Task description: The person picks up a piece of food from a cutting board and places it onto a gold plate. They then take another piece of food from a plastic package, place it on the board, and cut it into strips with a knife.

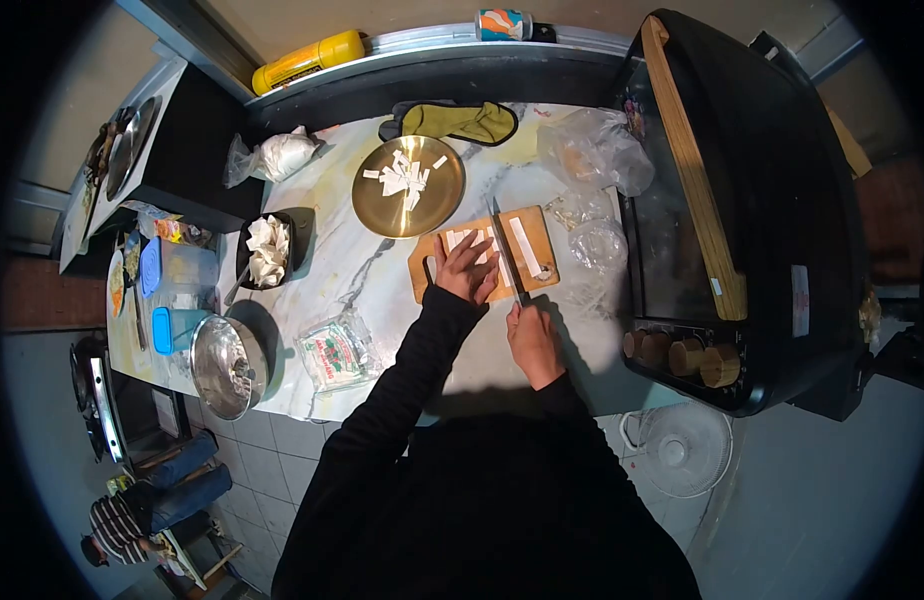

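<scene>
My right hand [535, 342] is wrapped round the handle of a kitchen knife [504, 243], whose long blade points away from me across a wooden cutting board [419, 275]. White flat strips [524, 247] lie on the board on both sides of the blade. My left hand [467, 270] rests over the strips left of the knife, its fingers spread and its fingertips close to the blade; it partly hides them. Just beyond the board, a round gold-coloured plate [379, 212] carries a loose heap of short white pieces [406, 183].
Plastic bags [597, 150] lie right of the board, beside a large black oven [782, 200]. To the left stand a black bowl [269, 250] of white pieces, a steel bowl [222, 365] and a plastic packet [334, 355]. A green cloth [457, 122] lies behind. A person [132, 525] is at lower left.
</scene>
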